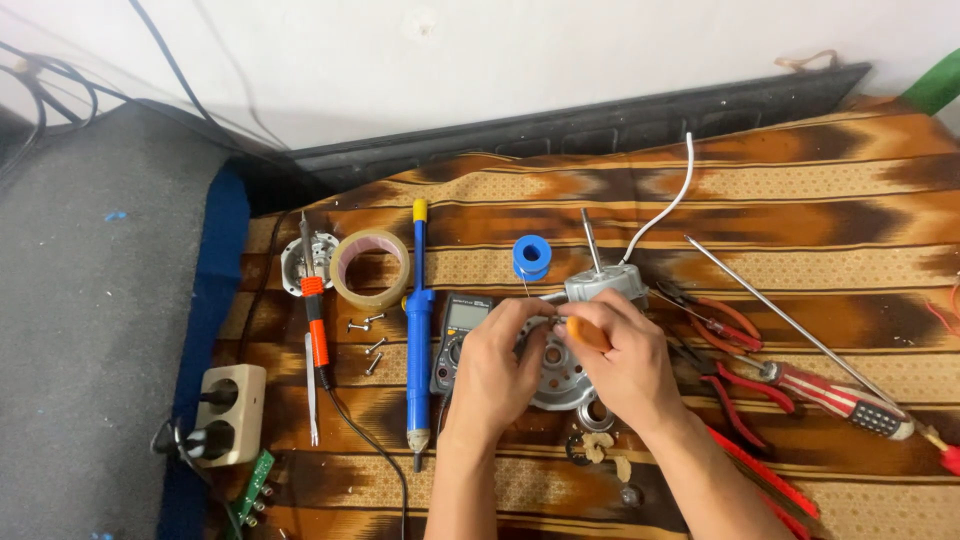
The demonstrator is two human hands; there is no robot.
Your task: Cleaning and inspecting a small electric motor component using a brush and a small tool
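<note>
From the head camera we find our left hand [497, 362] and right hand [622, 362] closed together over a grey motor housing [566, 382] on the patterned cloth [800, 190]. The right fingers pinch an orange handle [588, 334]; whether the left grips anything, we cannot tell. Left of the housing lie a multimeter [458, 335] and blue desoldering pump [419, 320]; right of it, red pliers [735, 385].

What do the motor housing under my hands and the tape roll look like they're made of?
Motor housing: likely cast metal, judging by its dull silver-grey sheen and round cut-outs. Tape roll: seemingly clear-brownish plastic film, glossy and see-through at the edge; its core could be cardboard.
</note>
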